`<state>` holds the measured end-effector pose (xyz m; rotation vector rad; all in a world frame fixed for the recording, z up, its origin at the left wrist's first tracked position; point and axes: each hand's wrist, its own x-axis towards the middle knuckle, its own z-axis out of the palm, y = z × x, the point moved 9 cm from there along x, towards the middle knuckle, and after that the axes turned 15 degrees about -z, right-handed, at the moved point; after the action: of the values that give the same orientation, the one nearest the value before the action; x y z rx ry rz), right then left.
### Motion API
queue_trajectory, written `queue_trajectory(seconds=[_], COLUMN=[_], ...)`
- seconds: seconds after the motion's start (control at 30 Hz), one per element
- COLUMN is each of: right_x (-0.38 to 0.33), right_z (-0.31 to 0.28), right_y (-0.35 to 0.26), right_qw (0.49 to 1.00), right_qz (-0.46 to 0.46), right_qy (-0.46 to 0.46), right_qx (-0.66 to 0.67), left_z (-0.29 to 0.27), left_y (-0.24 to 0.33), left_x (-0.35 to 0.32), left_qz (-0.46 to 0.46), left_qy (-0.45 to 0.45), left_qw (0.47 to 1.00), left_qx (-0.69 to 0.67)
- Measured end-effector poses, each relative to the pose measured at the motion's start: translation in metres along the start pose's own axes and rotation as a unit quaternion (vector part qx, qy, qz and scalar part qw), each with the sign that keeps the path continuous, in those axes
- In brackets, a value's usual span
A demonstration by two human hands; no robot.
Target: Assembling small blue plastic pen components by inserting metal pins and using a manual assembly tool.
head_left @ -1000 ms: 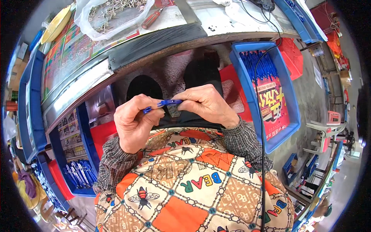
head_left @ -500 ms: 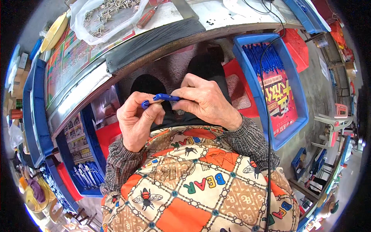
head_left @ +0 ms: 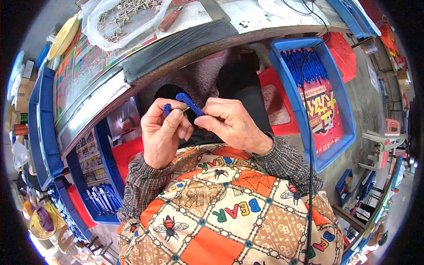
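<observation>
Assembly step, I judge: left hand (head_left: 162, 132) pinches a small blue plastic piece (head_left: 167, 109), right hand (head_left: 229, 123) clasps a blue plastic strip (head_left: 189, 103); next calls for careful alignment

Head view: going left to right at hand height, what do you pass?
Blue bin of pens → left hand → blue plastic piece → right hand → red stool → blue crate of blue sticks.

Small assembly workshop: my workbench (head_left: 176, 53) far ahead with a bag of metal clips (head_left: 123, 17), screwdriver (head_left: 170, 20); blue parts bins (head_left: 318, 88) left and right.
</observation>
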<state>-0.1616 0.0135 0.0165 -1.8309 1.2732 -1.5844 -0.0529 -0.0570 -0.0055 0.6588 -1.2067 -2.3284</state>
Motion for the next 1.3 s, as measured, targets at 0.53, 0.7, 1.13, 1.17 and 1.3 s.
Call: queue_trajectory(seconds=[0.53,0.7,1.13,1.17,1.3], right_x=[0.0,-0.002,-0.008,-0.012,-0.009], right_z=[0.004,0.006,0.006,0.006,0.013], right_y=[0.004,0.007,0.021,0.026,0.021], right_qw=[0.998,0.998,0.979,0.968,0.958], right_qz=[0.055,0.055,0.147,0.187,0.181], right_qy=[0.025,0.015,0.046,0.058,0.064], right_qx=[0.003,-0.002,0.132,0.157,0.213], left_z=[-0.01,-0.01,-0.008,-0.009,-0.006], left_y=[-0.008,-0.009,-0.004,-0.002,-0.001], left_x=[0.005,0.005,0.003,0.002,-0.002], left_qz=[-0.044,-0.059,-0.066,-0.06,-0.066], left_qy=[0.014,0.013,0.003,0.007,0.023], left_qw=[0.998,0.997,0.998,0.998,0.997], left_qx=[-0.031,-0.04,0.018,0.013,-0.011])
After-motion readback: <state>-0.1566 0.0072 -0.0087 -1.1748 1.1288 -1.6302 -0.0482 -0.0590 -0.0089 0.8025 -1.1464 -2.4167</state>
